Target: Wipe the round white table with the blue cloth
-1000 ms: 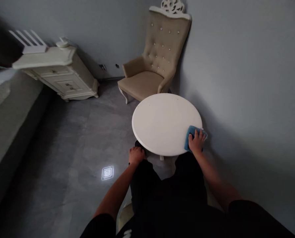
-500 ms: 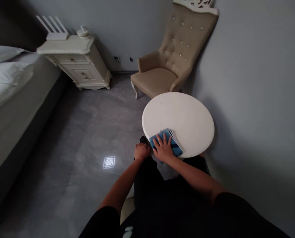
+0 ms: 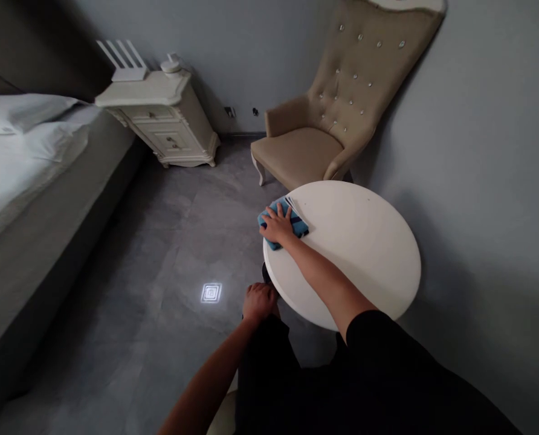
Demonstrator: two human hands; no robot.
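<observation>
My right hand (image 3: 277, 225) lies with its fingers spread on a folded blue cloth (image 3: 300, 226) with dark stripes and whitish layered edges. It presses the cloth against the left part of the round white table (image 3: 369, 241), and one end of the cloth reaches slightly past the rim. Lower down, my left hand (image 3: 258, 300) rests over my left knee, beside the table's near left edge. Its fingers are together and curl down over the knee; their tips are hidden.
Behind the table stands a tan tufted armchair (image 3: 296, 151), close to the grey wall. A white nightstand (image 3: 174, 136) carries a router (image 3: 129, 72) and a small white object (image 3: 170, 66). On the left is a bed (image 3: 47, 175). A bright square pattern (image 3: 211, 293) shows on the floor.
My right hand has carried the cloth forward and left over the tabletop, from the near edge to the left rim. My left hand has stayed at the knee. The view has shifted slightly.
</observation>
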